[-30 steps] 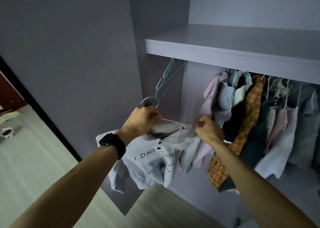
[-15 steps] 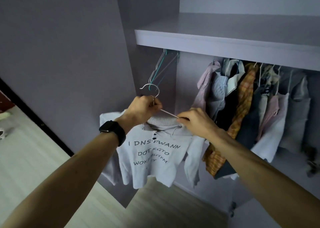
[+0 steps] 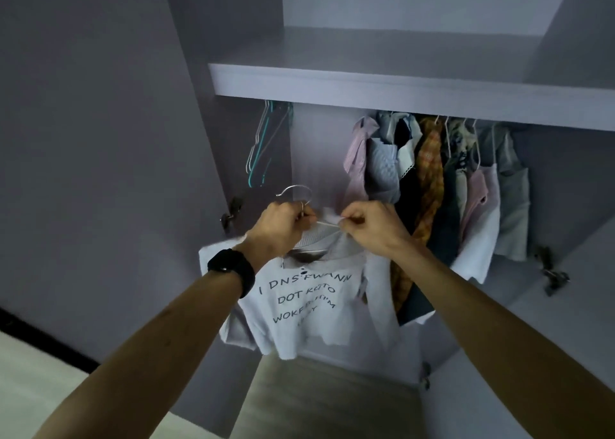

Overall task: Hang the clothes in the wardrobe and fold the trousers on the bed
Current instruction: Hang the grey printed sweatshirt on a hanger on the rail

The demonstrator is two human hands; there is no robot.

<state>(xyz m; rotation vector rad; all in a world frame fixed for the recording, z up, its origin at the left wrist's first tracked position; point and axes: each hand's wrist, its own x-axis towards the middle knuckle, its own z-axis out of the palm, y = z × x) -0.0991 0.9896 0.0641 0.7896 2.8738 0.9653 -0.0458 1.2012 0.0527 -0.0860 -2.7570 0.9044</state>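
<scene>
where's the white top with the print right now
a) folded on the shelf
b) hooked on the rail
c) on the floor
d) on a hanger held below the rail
d: the white top hangs on a hanger whose hook is free below the rail, the left hand gripping its neck, the right hand pinching the top's shoulder.

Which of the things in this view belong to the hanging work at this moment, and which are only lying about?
In the job:
- left hand, gripping the hanger at its neck
- right hand, pinching the printed T-shirt at its shoulder

Lying about:
- empty hangers
- hung clothes
- shelf
- door hinge
- watch
</scene>
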